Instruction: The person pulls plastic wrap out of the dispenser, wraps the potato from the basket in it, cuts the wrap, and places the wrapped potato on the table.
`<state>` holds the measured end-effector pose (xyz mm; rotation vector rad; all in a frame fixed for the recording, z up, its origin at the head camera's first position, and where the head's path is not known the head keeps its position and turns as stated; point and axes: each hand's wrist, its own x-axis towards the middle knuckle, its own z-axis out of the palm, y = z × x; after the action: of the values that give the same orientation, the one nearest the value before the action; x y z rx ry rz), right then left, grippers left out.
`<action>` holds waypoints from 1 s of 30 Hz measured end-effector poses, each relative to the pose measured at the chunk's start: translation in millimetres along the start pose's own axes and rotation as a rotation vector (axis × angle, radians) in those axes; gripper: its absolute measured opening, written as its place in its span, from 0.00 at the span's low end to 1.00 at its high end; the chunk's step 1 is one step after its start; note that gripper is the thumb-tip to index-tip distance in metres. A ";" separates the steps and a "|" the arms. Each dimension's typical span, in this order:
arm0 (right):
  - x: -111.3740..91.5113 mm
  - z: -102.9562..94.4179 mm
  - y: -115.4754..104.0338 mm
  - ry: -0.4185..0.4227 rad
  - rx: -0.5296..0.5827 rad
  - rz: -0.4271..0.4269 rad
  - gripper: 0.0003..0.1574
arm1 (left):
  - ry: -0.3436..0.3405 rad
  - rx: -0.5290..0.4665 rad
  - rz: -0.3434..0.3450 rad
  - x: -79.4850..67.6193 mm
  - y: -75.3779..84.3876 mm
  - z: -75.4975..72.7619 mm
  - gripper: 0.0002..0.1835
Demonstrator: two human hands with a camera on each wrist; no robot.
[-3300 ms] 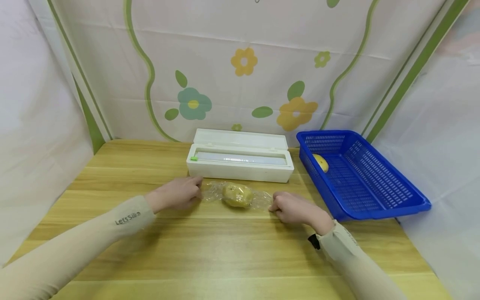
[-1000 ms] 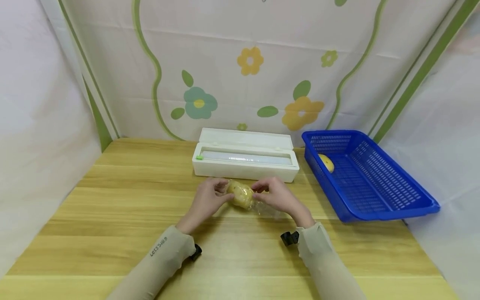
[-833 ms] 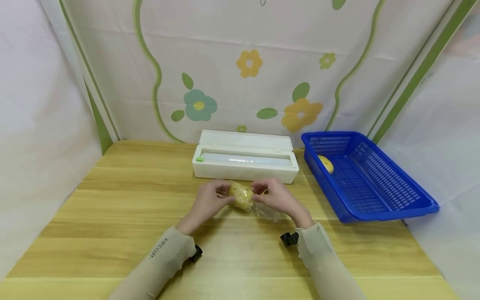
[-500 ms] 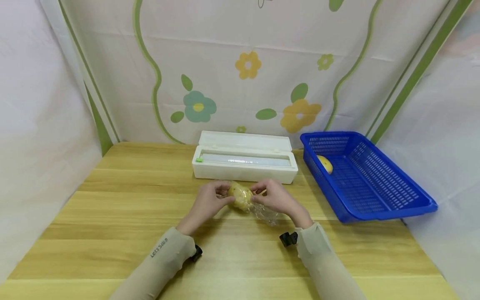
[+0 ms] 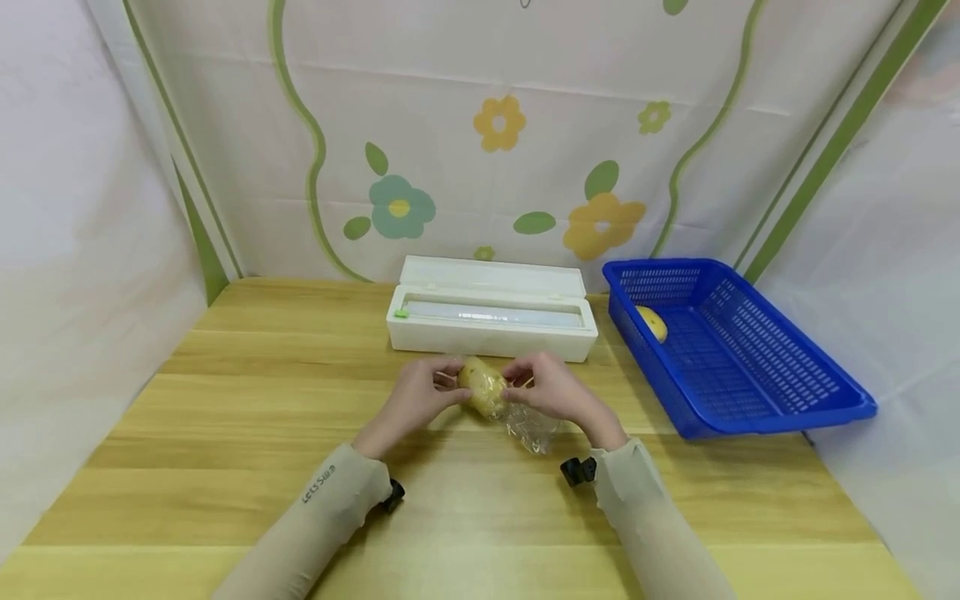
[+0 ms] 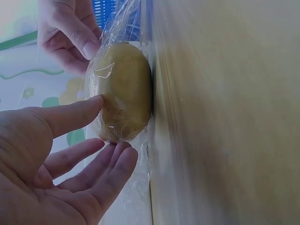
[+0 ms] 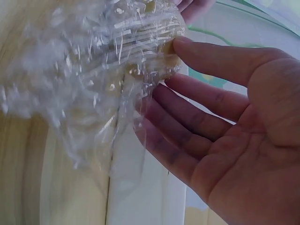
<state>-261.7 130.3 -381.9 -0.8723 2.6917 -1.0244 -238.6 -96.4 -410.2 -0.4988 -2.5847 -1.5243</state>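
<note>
A potato (image 5: 482,387) wrapped in clear plastic film lies on the table in the middle of the head view. My left hand (image 5: 416,396) holds its left end, thumb on the near side and fingers behind. At the other end, my right hand (image 5: 551,387) holds the wrapped potato between thumb and fingers. A loose crumpled tail of plastic wrap (image 5: 531,427) sticks out from the right end, below the right hand. In the left wrist view the film lies tight and shiny over the potato (image 6: 124,89). The right wrist view shows the bunched film (image 7: 93,89) hiding most of the potato.
Just behind the hands stands a white cling film box (image 5: 491,340), its lid raised and a roll inside. A blue plastic basket (image 5: 675,400) stands at the right with another potato (image 5: 652,323) inside. A flowered cloth (image 5: 450,167) hangs behind the wooden table (image 5: 262,400).
Earlier, both hands held the spread film ends, wide apart. They have since moved inward onto the potato. During the last second the loose right tail has shifted toward the near side.
</note>
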 end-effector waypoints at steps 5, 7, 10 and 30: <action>0.5 1.5 0.0 -0.007 0.015 0.004 0.16 | -0.018 -0.018 -0.025 -1.1 0.6 -2.3 0.22; 0.6 1.7 -0.4 0.001 0.009 0.006 0.18 | -0.025 -0.014 -0.029 -0.9 1.2 -3.3 0.21; 0.7 1.2 -1.3 0.001 -0.002 0.006 0.21 | -0.037 -0.006 -0.022 -0.4 1.9 -4.6 0.21; -24.8 18.6 -28.4 0.158 -0.155 -0.029 0.07 | -0.164 0.056 0.011 1.0 -0.5 -8.9 0.21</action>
<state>-222.0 116.5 -379.7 -0.8936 2.9323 -0.9381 -240.4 -104.1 -406.0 -0.6563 -2.7320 -1.4601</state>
